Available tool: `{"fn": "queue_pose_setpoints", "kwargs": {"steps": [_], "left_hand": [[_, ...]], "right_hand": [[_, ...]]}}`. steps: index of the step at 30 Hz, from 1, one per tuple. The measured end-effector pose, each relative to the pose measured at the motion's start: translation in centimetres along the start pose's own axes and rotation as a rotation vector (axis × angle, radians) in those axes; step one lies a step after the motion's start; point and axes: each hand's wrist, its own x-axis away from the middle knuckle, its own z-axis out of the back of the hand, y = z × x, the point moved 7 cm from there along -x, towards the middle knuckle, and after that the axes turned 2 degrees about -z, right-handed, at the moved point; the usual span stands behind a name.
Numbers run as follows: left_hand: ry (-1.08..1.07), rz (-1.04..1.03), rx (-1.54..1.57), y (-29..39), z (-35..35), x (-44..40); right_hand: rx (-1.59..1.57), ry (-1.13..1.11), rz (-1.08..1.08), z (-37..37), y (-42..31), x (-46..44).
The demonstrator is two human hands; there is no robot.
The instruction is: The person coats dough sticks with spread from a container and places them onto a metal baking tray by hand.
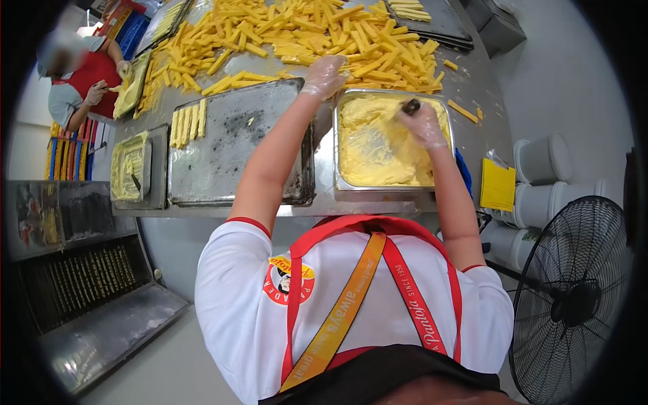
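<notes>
My left hand (326, 77), in a clear glove, is at the near edge of a large pile of yellow sticks (297, 34); whether its fingers grip one is hidden. My right hand (424, 125), also gloved, is closed around the dark handle (410, 106) of a tool whose lower part is blurred. It is over a deep metal tray (341, 177) filled with pale yellow cream (374, 145). Left of that tray lies a dark baking sheet (236, 152) with several yellow sticks (188, 124) lined up at its upper left.
At the far left stands a co-worker (84, 81) holding a tray (132, 86). A smaller cream tray (131, 169) sits at the table's left end. Stacked trays (442, 23) are at the back right. White buckets (543, 158) and a black fan (570, 304) stand on the right.
</notes>
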Motion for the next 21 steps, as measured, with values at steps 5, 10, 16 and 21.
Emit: {"fn": "queue_pose_setpoints", "kwargs": {"steps": [5,10,16,21], "left_hand": [[-0.165,0.141,-0.007,1.2,-5.4,-3.3],[-0.09,0.202,0.155,0.2,-6.5,-2.7],[-0.108,0.208,0.401,7.4,1.3,3.8],[-0.078,0.096,0.412,8.4,-2.3,10.1]], "right_hand": [[0.385,0.128,0.417,-0.9,-3.7,3.0],[0.069,-0.13,-0.104,0.5,2.3,-0.1],[0.381,-0.062,0.311,0.9,-2.0,2.3],[0.322,-0.019,-0.042,4.1,0.9,0.3]]}}
